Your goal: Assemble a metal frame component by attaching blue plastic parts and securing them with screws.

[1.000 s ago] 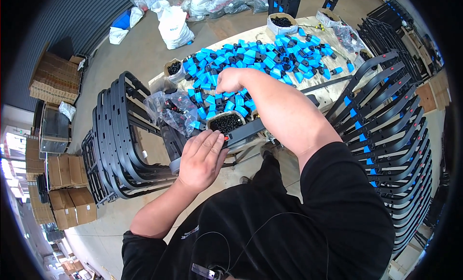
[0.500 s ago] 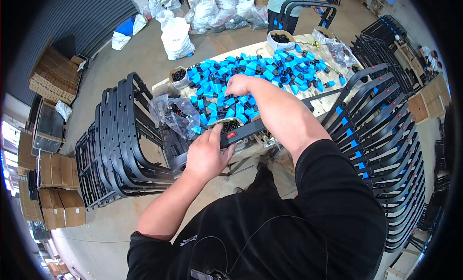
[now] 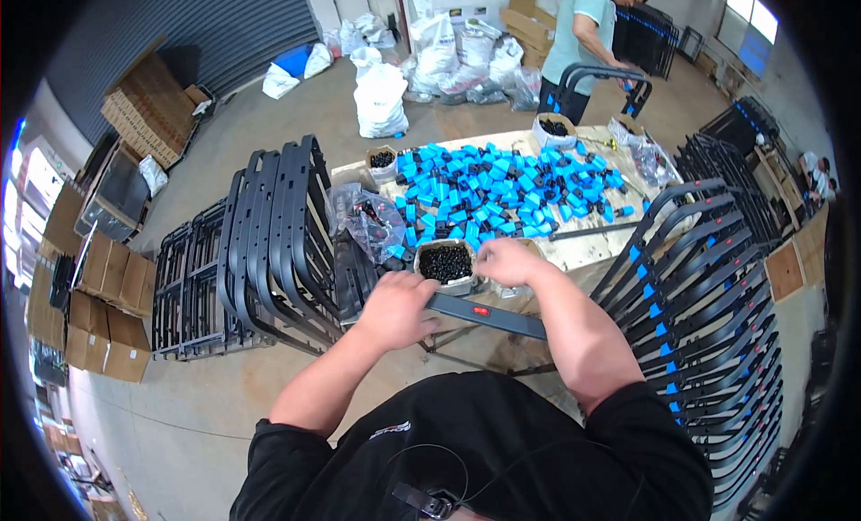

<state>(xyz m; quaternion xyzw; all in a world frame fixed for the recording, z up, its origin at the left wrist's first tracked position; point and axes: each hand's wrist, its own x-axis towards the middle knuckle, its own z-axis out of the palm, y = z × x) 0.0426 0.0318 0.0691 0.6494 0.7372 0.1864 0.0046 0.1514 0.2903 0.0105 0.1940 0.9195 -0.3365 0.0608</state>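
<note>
Your left hand (image 3: 396, 308) is closed around the near end of a black bar (image 3: 489, 316) that lies across the near edge of the tabletop (image 3: 587, 249), gripping it from above. Your right hand (image 3: 509, 261) hovers just past the bar, beside a tub (image 3: 446, 264) of small black parts at the near edge; its fingers are curled, but you cannot tell whether they hold anything. Blue caps (image 3: 498, 187) are spread over the middle of the tabletop, with a clear bag (image 3: 369, 218) at its left edge and two more tubs (image 3: 382, 160) (image 3: 553, 129) along the far edge. Black frames (image 3: 273, 234) stand stacked just left of the table, and more frames with blue caps (image 3: 708, 297) lean at its right. Another person (image 3: 587, 37) stands beyond the far edge, holding a frame.
</note>
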